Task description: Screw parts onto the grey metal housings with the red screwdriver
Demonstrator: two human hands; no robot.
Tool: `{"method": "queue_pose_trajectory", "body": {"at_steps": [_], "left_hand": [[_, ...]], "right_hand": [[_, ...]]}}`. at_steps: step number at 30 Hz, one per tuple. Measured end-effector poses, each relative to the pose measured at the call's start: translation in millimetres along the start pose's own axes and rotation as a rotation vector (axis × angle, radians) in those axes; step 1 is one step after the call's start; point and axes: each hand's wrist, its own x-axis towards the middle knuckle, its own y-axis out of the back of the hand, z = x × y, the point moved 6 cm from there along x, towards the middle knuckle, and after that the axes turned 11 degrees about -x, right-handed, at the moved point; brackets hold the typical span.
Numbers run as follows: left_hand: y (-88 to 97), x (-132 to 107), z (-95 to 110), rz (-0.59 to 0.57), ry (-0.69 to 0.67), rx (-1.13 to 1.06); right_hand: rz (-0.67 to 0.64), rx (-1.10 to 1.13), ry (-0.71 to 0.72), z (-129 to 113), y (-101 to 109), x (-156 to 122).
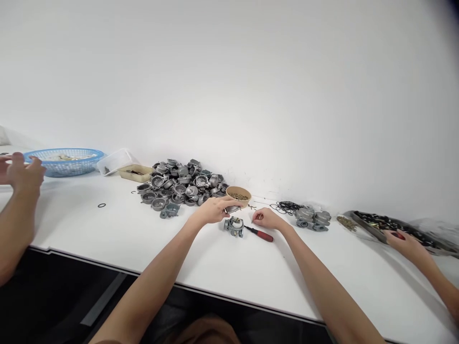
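Note:
My left hand [217,209] is curled round a small grey metal part right beside a tan bowl [238,195] of small brass screws. My right hand [267,218] rests on the white table [118,229] with its fingers pinched; what they hold is too small to make out. Between my hands lies a grey cast metal housing [234,226]. A red-handled screwdriver [260,234] lies just below my right hand.
A heap of grey metal housings [181,185] sits behind my left hand. Black O-rings [285,207] and more housings [312,218] lie to the right. A blue basket [64,161] and trays stand far left. Other people's hands work at the left [21,173] and right [407,243] edges.

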Motion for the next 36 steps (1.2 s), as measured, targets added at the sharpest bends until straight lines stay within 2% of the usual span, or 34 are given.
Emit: {"method": "queue_pose_trajectory", "body": {"at_steps": [4, 7, 10, 12, 16, 22, 27, 36], "left_hand": [[-1.5, -0.3, 2.3, -0.003, -0.009, -0.001], [-2.1, -0.4, 4.8, -0.013, -0.014, -0.036], [-3.4, -0.2, 6.1, -0.028, -0.012, -0.045], [-4.3, 0.2, 7.0, -0.031, -0.008, -0.019], [-5.0, 0.8, 16.2, -0.022, -0.018, 0.130], [-10.0, -0.5, 33.8, -0.035, -0.058, 0.330], [-12.0, -0.7, 32.1, -0.040, -0.063, 0.302], [-17.3, -2.1, 29.3, -0.107, -0.021, 0.246]], "right_hand": [[-0.018, -0.102, -0.045, 0.2, 9.6, -4.3], [0.067, -0.113, -0.076, -9.0, 26.2, -19.6], [0.280, 0.015, -0.034, -39.9, 44.9, -39.5], [0.410, 0.135, 0.012, -65.0, 49.7, -49.6], [0.557, 0.238, 0.087, -102.0, 38.8, -53.1], [0.513, 0.283, 0.151, -117.8, 17.0, -44.1], [0.527, 0.270, 0.112, -113.6, 15.1, -45.0], [0.396, 0.275, 0.096, -104.2, 2.2, -39.2]]}}
